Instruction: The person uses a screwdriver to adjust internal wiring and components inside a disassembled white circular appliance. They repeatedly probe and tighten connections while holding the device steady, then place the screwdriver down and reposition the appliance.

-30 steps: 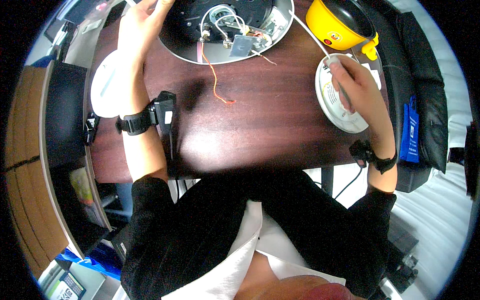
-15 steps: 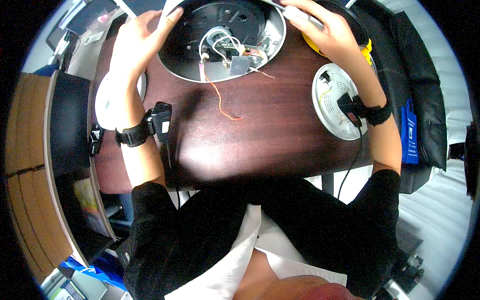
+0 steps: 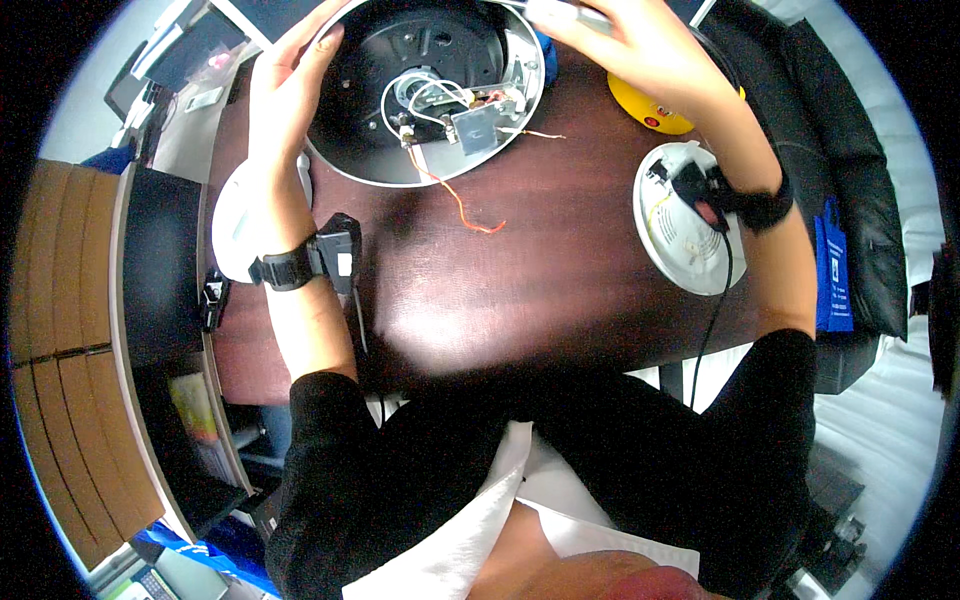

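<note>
A round silver-rimmed appliance housing (image 3: 360,172) with a black interior stands tilted at the far side of the table. Inside it show white looped wires (image 3: 388,100), a flat grey plate (image 3: 474,131) and a small circuit area; an orange wire (image 3: 470,222) trails over the rim onto the table. My left hand (image 3: 290,90) is closed on the housing's left rim, thumb on the inner edge. In my right hand (image 3: 625,45), at the far right rim, is a thin tool with a whitish handle (image 3: 558,14); its tip is cut off by the picture's edge.
A white round cover (image 3: 672,235) lies under my right wrist. Behind it is a yellow round part (image 3: 645,110). Another white round piece (image 3: 232,225) sits beneath my left forearm. Cardboard boxes (image 3: 65,250) and a dark shelf (image 3: 165,260) border the left; a black sofa (image 3: 865,200) borders the right.
The housing has shifted left and turned slightly, with its orange wire moving along. My right hand and the tool have gone a little left and up; more of the yellow part shows.
</note>
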Tool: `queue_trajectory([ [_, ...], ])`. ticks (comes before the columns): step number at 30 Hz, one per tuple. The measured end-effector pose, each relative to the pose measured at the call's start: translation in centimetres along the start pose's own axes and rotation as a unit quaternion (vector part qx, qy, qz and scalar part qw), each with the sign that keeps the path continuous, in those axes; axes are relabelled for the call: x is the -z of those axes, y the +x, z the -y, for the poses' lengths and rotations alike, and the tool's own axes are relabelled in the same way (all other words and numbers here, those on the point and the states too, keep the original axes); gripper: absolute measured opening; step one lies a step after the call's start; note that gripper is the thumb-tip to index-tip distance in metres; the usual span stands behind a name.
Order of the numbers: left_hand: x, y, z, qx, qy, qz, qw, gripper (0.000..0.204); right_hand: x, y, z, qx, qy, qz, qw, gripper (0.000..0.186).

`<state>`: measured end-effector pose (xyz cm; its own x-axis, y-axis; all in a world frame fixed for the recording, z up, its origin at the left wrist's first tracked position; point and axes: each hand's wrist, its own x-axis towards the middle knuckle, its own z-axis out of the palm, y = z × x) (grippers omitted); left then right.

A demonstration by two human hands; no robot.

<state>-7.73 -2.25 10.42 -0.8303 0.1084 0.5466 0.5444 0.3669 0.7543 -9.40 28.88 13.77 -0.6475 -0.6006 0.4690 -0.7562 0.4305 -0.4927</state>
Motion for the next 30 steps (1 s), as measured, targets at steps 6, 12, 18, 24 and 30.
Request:
queue_trajectory([
  [6, -0.4, 0.4, 2.9, -0.006, -0.023, -0.048, 0.999, 0.038, -0.9, -10.9, -0.2, -0.115, -0.083, -0.101, 0.985, 0.027],
  [12, -0.4, 0.5, 2.7, -0.016, -0.027, -0.034, 0.999, 0.036, -2.6, -12.7, 0.8, -0.179, -0.072, -0.067, 0.979, 0.028],
  [18, -1.0, 0.4, 2.7, -0.047, 0.032, 0.002, 0.998, 0.037, -2.9, -14.4, 2.0, -0.242, -0.108, -0.031, 0.964, 0.027],
  [24, -1.3, 0.3, 2.4, -0.047, 0.034, -0.018, 0.998, 0.037, -4.6, -15.5, 1.3, -0.235, -0.099, -0.055, 0.965, 0.026],
  [30, -1.9, 0.2, 2.3, -0.040, 0.041, -0.018, 0.998, 0.040, -5.2, -15.3, 1.3, -0.205, -0.172, -0.060, 0.962, 0.026],
])
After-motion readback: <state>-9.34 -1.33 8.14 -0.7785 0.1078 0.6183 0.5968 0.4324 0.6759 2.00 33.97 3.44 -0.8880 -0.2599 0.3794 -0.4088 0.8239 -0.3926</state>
